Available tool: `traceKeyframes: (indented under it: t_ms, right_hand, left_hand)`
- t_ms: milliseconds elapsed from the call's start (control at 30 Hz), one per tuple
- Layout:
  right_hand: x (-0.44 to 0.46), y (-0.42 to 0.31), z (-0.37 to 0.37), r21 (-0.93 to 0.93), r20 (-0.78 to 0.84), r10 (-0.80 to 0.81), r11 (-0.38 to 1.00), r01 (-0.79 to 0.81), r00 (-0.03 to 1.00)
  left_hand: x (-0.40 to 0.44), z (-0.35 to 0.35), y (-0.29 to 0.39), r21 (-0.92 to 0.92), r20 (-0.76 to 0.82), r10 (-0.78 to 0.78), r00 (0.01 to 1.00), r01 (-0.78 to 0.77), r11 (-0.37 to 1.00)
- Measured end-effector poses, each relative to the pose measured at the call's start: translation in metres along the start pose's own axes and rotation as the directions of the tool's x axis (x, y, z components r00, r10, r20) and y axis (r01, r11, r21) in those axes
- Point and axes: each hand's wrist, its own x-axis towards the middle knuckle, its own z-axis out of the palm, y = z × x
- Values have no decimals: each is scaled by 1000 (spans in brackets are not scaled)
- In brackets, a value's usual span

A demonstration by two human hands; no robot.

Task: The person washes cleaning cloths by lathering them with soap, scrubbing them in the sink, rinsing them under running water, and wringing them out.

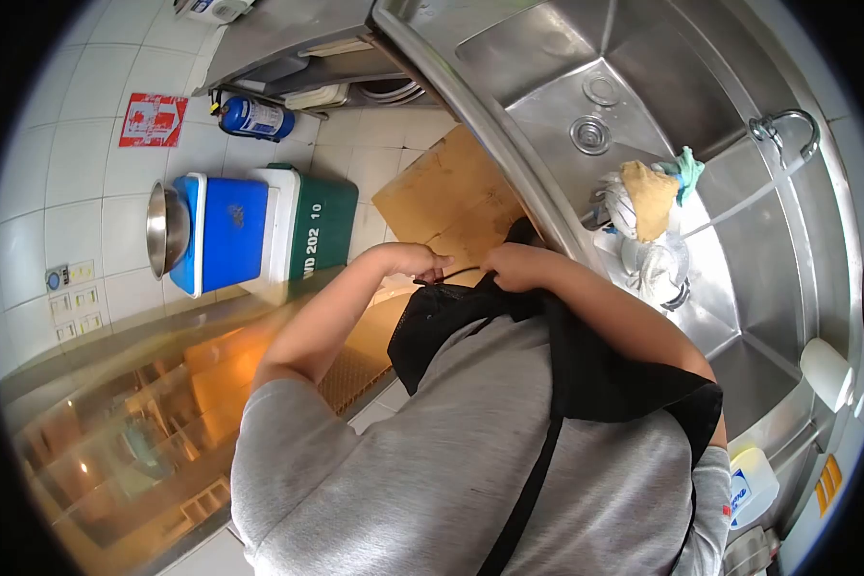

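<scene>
Pinching the black string (pixel 463 272) before the body, the left hand (pixel 413 261) has its fingers closed; the right hand (pixel 516 267) seems clamped on the string's other part. The apron (pixel 600 374) lies bunched over the grey shirt (pixel 432 422), near the sink (pixel 494 158). The string could slip if one grip loosens; the cloth could twist, because it is folded unevenly.

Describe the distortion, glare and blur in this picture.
Head view: wide-angle curvature bows the steel sink, with darkened corners; head view: white glare on the sink's floor; head view: orange reflections muddle the shiny panel at lower left; head view: left hand and right hand look clear, without obvious motion blur.
</scene>
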Motion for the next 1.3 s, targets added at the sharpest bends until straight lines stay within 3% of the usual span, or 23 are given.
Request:
traceKeyframes:
  t_ms: [33, 133, 333, 433, 500, 533, 633, 700, 833, 867, 967, 1067, 1167, 1233, 1300]
  right_hand:
    - [3, -2, -3, 18, 151, 2, 1000, -5, 989]
    - [15, -2, 4, 146, 268, -118, 986, 81, 956]
    - [38, 13, 19, 297, 279, -348, 918, 264, 895]
    - [18, -16, -1, 590, 287, -195, 807, -13, 938]
    - [29, -12, 4, 448, 367, -210, 894, 25, 906]
    - [34, -11, 7, 377, 404, -213, 925, 50, 890]
    - [36, -13, 8, 365, 402, -212, 929, 56, 891]
    - [32, -18, 5, 316, 414, -166, 948, 30, 895]
    - [28, -24, -2, 245, 398, -110, 969, 10, 911]
    - [27, -25, -4, 243, 390, -109, 970, 12, 914]
    - [24, -27, -7, 292, 360, -112, 957, 2, 926]
    - [28, -22, 1, 395, 339, -135, 919, -11, 931]
    - [29, -19, -3, 345, 328, -138, 938, 17, 935]
    - [24, -22, -11, 279, 329, -92, 960, -3, 940]
    - [29, -3, -11, 358, 299, -90, 934, -24, 950]
  left_hand:
    - [0, 2, -8, -53, 16, -17, 1000, 17, 998]
    - [3, 4, -29, -192, 61, -63, 996, 74, 979]
    - [-9, 4, -62, -319, 248, -215, 945, 290, 902]
    - [-10, 17, -77, -360, 233, -177, 956, 253, 898]
    - [-10, 23, -85, -282, 171, -118, 978, 163, 946]
    - [-15, 22, -80, -336, 199, -145, 969, 206, 919]
    - [12, 17, -101, -94, 396, -195, 897, 251, 963]
    - [38, 32, -127, -261, 440, -112, 891, 247, 933]
    - [10, 43, -106, -483, 431, 41, 901, 192, 854]
    - [34, 53, -130, -632, 516, 117, 849, 285, 721]
    - [23, 51, -118, -727, 419, 119, 900, 255, 638]
    - [24, 46, -120, -700, 409, 66, 910, 266, 662]
    - [17, 58, -135, -530, 427, 197, 883, 68, 845]
    - [16, 60, -133, -515, 389, 244, 888, -10, 857]
    - [17, 58, -128, -542, 330, 271, 904, -54, 839]
